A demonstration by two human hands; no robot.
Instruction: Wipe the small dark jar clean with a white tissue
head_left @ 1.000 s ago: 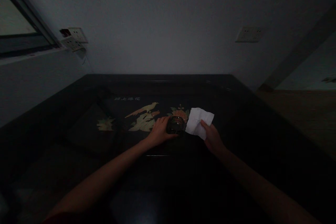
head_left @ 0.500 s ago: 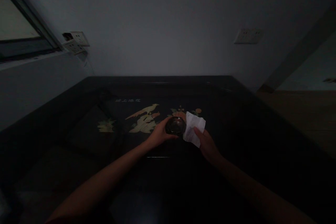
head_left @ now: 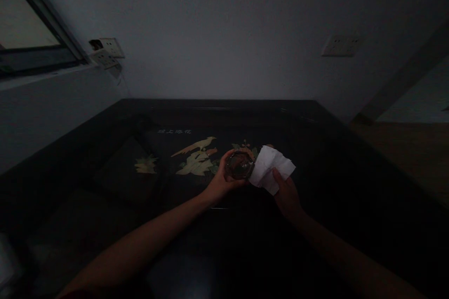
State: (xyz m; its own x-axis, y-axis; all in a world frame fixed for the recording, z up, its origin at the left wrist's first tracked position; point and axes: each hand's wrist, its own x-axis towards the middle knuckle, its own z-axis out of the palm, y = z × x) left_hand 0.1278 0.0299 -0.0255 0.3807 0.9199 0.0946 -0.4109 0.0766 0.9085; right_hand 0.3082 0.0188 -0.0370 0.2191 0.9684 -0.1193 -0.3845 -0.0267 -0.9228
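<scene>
Black, bird-and-flower-decorated table (head_left: 228, 119) is spreading below.
Right hand (head_left: 288, 197) is pinching crumpled white paper (head_left: 267, 164); left hand (head_left: 220, 182) is grasping a round, dark-looking glass vessel (head_left: 240, 165) just beside it, over the table. Grasping is done; setting down is seemingly remaining.

Inscription (head_left: 174, 131) on the dark tabletop (head_left: 252, 119): a single row of four pale Chinese characters, set toward the far side of the surface, above and slightly to the left of the yellowish bird motif (head_left: 201, 144). Second character from the left, 上; fourth, 花. The third appears to be 添, though its strokes are faint; the first is too blurred to read with certainty. The characters stand upright to the viewer, the row running roughly parallel to the table's far edge.
</scene>
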